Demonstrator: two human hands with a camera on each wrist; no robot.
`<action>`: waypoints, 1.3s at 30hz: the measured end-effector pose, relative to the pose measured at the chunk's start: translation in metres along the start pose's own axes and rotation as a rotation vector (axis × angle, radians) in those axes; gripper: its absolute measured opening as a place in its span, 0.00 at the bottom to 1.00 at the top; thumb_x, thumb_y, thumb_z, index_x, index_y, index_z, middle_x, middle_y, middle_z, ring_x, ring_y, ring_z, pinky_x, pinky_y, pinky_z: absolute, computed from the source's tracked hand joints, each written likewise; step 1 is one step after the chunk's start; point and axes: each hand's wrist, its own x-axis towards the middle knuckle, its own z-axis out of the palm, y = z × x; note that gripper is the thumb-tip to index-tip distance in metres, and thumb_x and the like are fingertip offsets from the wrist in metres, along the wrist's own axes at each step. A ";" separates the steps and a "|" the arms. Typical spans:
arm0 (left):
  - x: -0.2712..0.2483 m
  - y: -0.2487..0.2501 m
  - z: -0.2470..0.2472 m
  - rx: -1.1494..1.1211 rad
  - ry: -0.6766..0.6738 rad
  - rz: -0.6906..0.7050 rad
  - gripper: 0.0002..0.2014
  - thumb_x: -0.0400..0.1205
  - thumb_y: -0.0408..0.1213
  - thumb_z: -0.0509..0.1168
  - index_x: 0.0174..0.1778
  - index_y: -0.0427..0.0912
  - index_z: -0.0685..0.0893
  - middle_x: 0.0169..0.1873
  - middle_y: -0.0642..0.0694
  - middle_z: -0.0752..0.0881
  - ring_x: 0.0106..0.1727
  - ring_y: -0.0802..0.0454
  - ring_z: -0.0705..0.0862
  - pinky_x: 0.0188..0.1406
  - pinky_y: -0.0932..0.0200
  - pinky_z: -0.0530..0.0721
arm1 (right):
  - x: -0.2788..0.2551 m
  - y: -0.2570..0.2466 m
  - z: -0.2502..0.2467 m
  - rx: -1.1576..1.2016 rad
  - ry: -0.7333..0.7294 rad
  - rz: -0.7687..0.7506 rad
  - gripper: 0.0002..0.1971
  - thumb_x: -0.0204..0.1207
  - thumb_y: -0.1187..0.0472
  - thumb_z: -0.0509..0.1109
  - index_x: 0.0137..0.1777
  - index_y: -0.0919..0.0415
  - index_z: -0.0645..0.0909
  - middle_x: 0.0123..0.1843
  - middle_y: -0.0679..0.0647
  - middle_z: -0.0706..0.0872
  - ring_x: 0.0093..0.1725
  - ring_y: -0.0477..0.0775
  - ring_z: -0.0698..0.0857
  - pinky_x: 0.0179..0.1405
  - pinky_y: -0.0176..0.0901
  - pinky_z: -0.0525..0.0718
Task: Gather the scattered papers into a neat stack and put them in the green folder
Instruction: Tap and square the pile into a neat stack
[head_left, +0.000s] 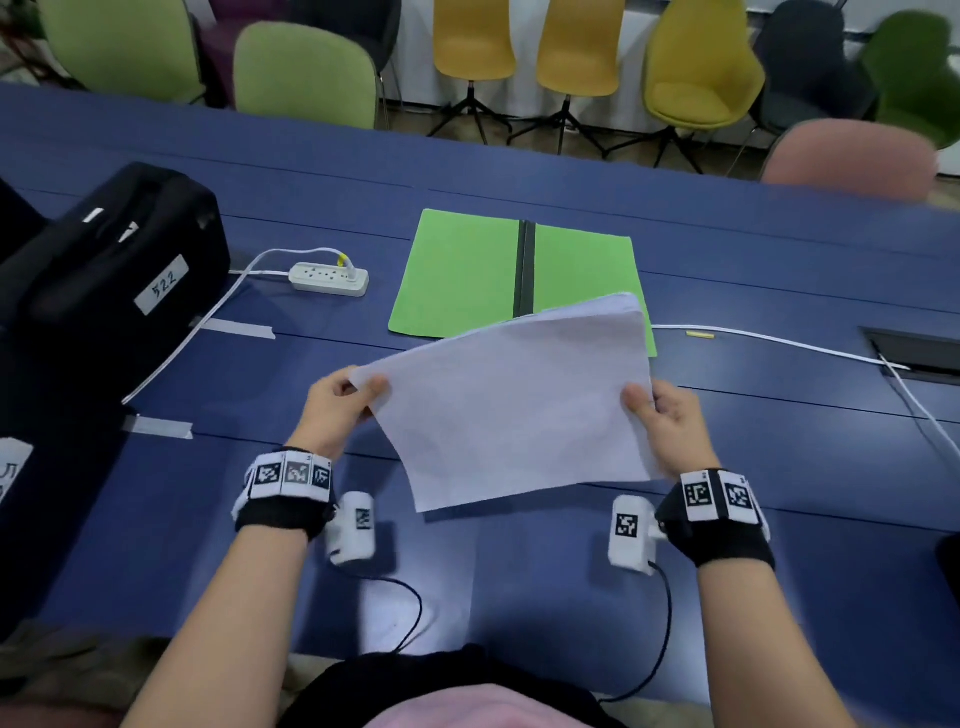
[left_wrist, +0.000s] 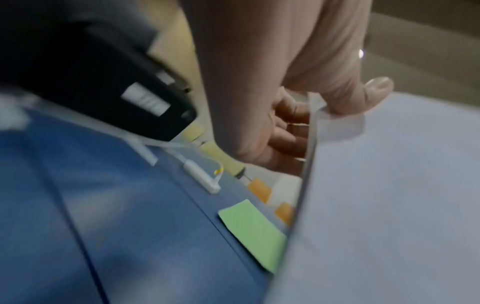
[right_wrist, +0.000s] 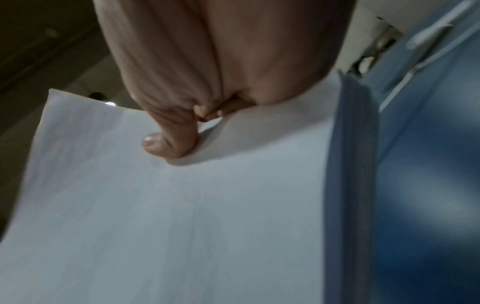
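A: Nearest the head camera: pink-shirted torso at the table's near edge, forearms out, black wristbands with black-and-white square markers, white wrist cameras with black cables.

B: Hands?

A: Left hand (head_left: 332, 402) pinches the left corner of the stack of white paper sheets (head_left: 511, 402), thumb on top, fingers curled underneath. Left wrist view confirms it. Right hand (head_left: 670, 423) grips the stack's right edge the same way, thumb (right_wrist: 166, 142) pressed on the top sheet.

B: Stack on the table?

A: No. Lifted above the blue table (head_left: 260, 519), tilted, far right corner highest. Edges look roughly aligned; right wrist view shows several sheets at the edge.

B: Folder?

A: Flat green paper folder with a black spine (head_left: 467, 270), open, lying toward the middle of the table beyond the stack. The stack's far corner overlaps the folder's near right part in the head view. Can't tell if they touch.

B: Anything else?

A: White power strip (head_left: 328, 278) left of the folder, with its white cable (head_left: 176, 348) running toward the left edge. Black case with a white "522" label (head_left: 104, 270) at the far left. Grey tape strips (head_left: 236, 328) near it. Second white cable (head_left: 779, 340) runs right to a recessed table port. Green, yellow, dark and pink chairs (head_left: 472, 41) past the far edge.
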 end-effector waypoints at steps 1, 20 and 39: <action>-0.001 -0.003 0.002 -0.194 -0.007 -0.033 0.11 0.72 0.44 0.74 0.43 0.41 0.84 0.32 0.55 0.91 0.36 0.56 0.86 0.33 0.66 0.86 | -0.003 0.005 0.005 0.060 0.018 0.022 0.13 0.80 0.63 0.66 0.35 0.51 0.85 0.28 0.38 0.88 0.29 0.35 0.82 0.33 0.31 0.81; -0.013 -0.005 0.063 -0.222 0.253 -0.161 0.13 0.73 0.52 0.74 0.39 0.46 0.84 0.40 0.47 0.87 0.41 0.49 0.85 0.49 0.54 0.84 | -0.008 0.035 0.046 0.238 0.150 0.225 0.13 0.73 0.60 0.76 0.57 0.59 0.86 0.51 0.49 0.91 0.48 0.43 0.90 0.47 0.36 0.86; -0.015 0.004 0.058 -0.184 0.249 -0.228 0.09 0.74 0.50 0.73 0.38 0.51 0.83 0.39 0.52 0.86 0.45 0.51 0.84 0.48 0.57 0.80 | -0.011 0.015 0.043 0.371 0.370 0.217 0.07 0.75 0.64 0.70 0.41 0.55 0.90 0.41 0.53 0.88 0.34 0.44 0.83 0.33 0.30 0.80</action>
